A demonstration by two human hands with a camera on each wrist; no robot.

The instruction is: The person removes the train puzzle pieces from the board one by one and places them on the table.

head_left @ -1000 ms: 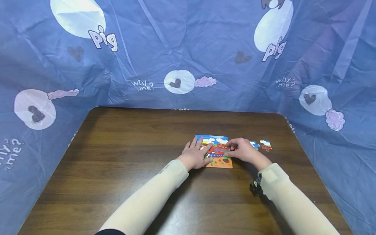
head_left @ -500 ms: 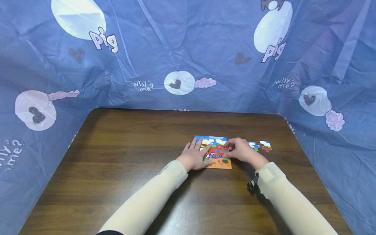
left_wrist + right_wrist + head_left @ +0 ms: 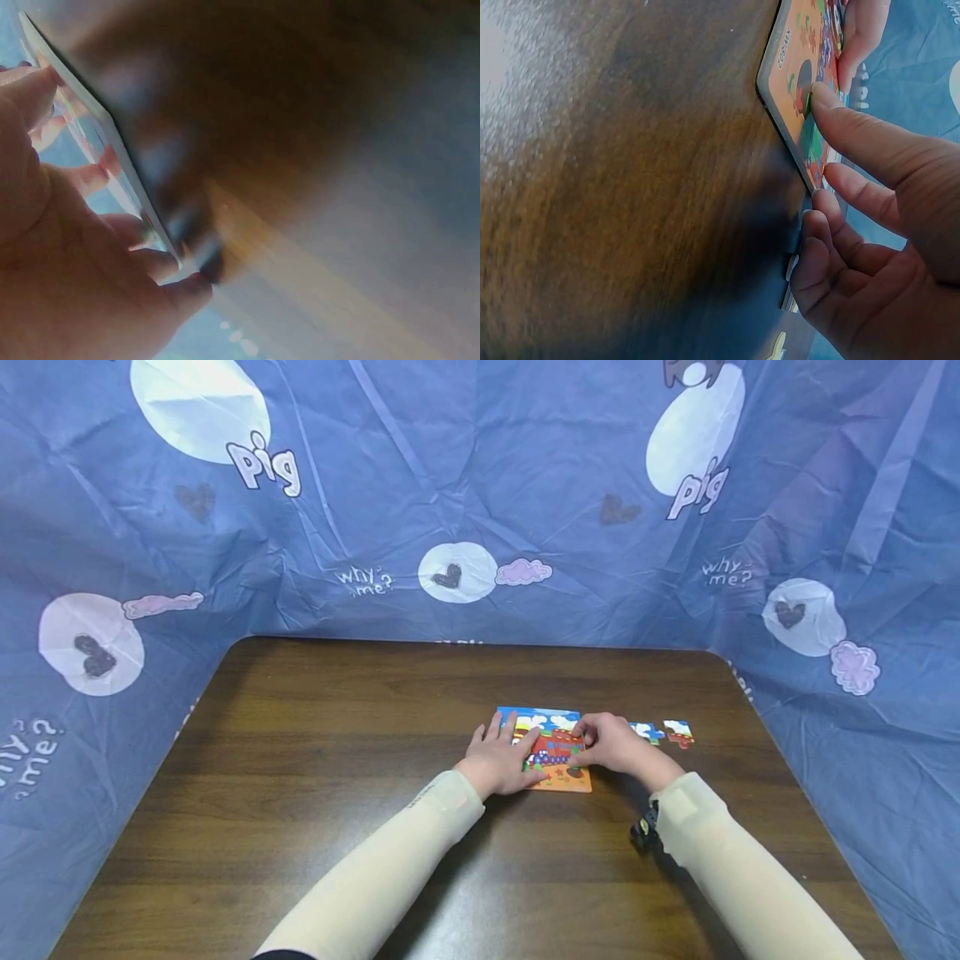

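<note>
A jigsaw puzzle board (image 3: 558, 781) with a red train picture, blue sky and orange ground lies on the table right of its middle. My left hand (image 3: 495, 764) rests on its left part, fingers straight and spread; the left wrist view shows the fingertips on the board's face near its edge. At the right edge, my right hand (image 3: 624, 748) pinches a puzzle piece (image 3: 812, 139) with a green patch between thumb and forefinger, low against the board. The other right fingers curl beside the board's edge. Part of the picture is hidden under both hands.
Two loose puzzle pieces, one with blue sky (image 3: 647, 732) and one with white and red (image 3: 678, 732), lie just right of the right hand. The brown wooden table (image 3: 337, 710) has a blue printed cloth (image 3: 600, 593) hanging behind it.
My right hand has shifted slightly left along the board's right edge, its thumb and forefinger staying there. The left hand has hardly moved.
</note>
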